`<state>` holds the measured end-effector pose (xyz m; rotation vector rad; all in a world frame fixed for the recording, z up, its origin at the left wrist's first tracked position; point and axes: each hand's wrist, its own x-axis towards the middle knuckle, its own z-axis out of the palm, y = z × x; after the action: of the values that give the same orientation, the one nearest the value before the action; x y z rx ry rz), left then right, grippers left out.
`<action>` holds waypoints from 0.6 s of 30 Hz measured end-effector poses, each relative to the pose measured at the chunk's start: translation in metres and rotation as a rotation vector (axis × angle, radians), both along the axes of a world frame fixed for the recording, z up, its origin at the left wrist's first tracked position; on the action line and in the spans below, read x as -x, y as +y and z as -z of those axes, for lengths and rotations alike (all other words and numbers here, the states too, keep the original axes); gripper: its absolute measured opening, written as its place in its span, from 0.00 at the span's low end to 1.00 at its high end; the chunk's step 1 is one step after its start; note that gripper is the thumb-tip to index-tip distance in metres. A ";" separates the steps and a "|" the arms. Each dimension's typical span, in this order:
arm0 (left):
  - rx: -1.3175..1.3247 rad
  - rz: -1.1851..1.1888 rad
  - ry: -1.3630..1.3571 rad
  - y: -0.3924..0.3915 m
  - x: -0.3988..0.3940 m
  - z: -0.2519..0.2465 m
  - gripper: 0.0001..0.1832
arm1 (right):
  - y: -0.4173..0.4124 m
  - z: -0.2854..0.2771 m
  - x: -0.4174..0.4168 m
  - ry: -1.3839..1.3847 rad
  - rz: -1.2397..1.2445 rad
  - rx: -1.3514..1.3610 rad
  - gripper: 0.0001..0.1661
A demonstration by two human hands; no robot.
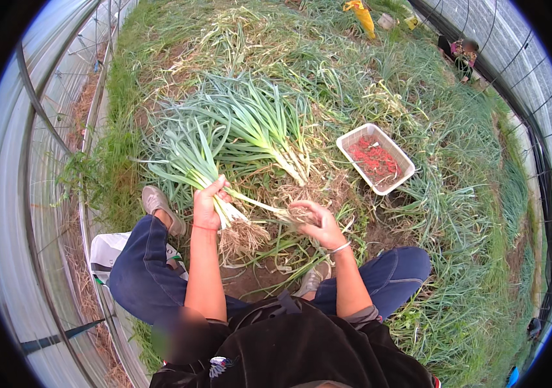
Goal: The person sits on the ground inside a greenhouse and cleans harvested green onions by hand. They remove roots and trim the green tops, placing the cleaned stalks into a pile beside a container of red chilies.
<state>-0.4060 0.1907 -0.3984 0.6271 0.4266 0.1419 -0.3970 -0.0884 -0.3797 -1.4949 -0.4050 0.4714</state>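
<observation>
My left hand (210, 203) is closed around a bunch of leek-like plants (203, 172). Their long green leaves fan up and left, and a matted clump of pale roots (242, 237) hangs below my fist. One thin stalk (256, 202) slants from the bunch toward my right hand (322, 225), whose fingers curl around its brown, dry root end (300, 216). Just beyond my hands lies a pile of similar plants (266, 131), white stems and roots pointing toward me.
Right of the pile, a white plastic basket (407, 175) holds red ties or strips. Cut leaves cover the ground between the plastic greenhouse walls (9, 194). A white bag (104, 250) sits by my left leg. A yellow bag (363, 22) lies far off; another person (464, 53) crouches at far right.
</observation>
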 end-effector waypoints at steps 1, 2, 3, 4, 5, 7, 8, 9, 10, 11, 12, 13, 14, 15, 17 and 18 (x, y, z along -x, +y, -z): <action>-0.002 -0.005 0.001 0.004 0.000 -0.002 0.06 | -0.010 -0.012 -0.002 0.027 -0.026 0.014 0.24; -0.003 -0.015 -0.002 0.007 0.002 -0.004 0.05 | -0.016 -0.017 -0.004 0.057 0.024 -0.070 0.20; -0.001 -0.017 -0.012 0.006 0.000 -0.007 0.05 | -0.023 -0.013 -0.004 -0.004 0.154 -0.078 0.14; -0.034 -0.023 -0.007 0.004 0.000 -0.012 0.04 | -0.029 -0.007 -0.006 0.014 0.263 -0.054 0.11; -0.044 -0.027 -0.010 0.002 -0.001 -0.012 0.05 | -0.036 0.000 -0.008 0.032 0.371 -0.030 0.09; -0.073 -0.052 -0.015 0.002 -0.001 -0.014 0.05 | -0.057 0.014 -0.014 -0.253 0.587 0.096 0.10; 0.025 -0.071 -0.059 0.012 -0.001 -0.013 0.07 | -0.084 0.026 -0.018 -0.155 0.647 0.078 0.09; -0.001 -0.107 -0.062 0.021 0.000 -0.013 0.07 | -0.113 0.039 -0.024 -0.060 0.705 0.059 0.09; -0.054 -0.126 -0.061 0.024 0.001 -0.016 0.07 | -0.113 0.031 -0.026 -0.185 0.690 0.536 0.11; -0.107 -0.146 -0.061 0.025 0.003 -0.020 0.07 | -0.112 0.025 -0.020 -0.277 0.480 0.986 0.23; -0.139 -0.121 -0.055 0.020 0.003 -0.025 0.06 | -0.101 0.021 -0.013 -0.393 0.424 1.109 0.28; -0.160 -0.087 -0.071 0.012 0.003 -0.027 0.07 | -0.088 0.020 -0.005 -0.507 0.359 1.235 0.32; -0.152 -0.071 -0.063 0.006 0.004 -0.025 0.08 | -0.063 0.011 -0.004 -0.668 0.382 1.129 0.33; -0.143 -0.049 -0.053 -0.002 0.002 -0.022 0.08 | -0.037 0.000 -0.005 -0.819 0.405 1.021 0.35; -0.066 0.002 -0.094 -0.010 0.000 -0.007 0.10 | 0.012 -0.010 -0.003 -1.016 0.235 0.733 0.28; -0.035 0.020 -0.118 -0.015 -0.001 -0.003 0.11 | 0.020 0.003 0.002 -0.765 0.102 0.604 0.24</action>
<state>-0.4047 0.1752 -0.3951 0.6534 0.3041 0.1666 -0.3992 -0.0686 -0.3829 -2.2600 -0.8235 -0.1050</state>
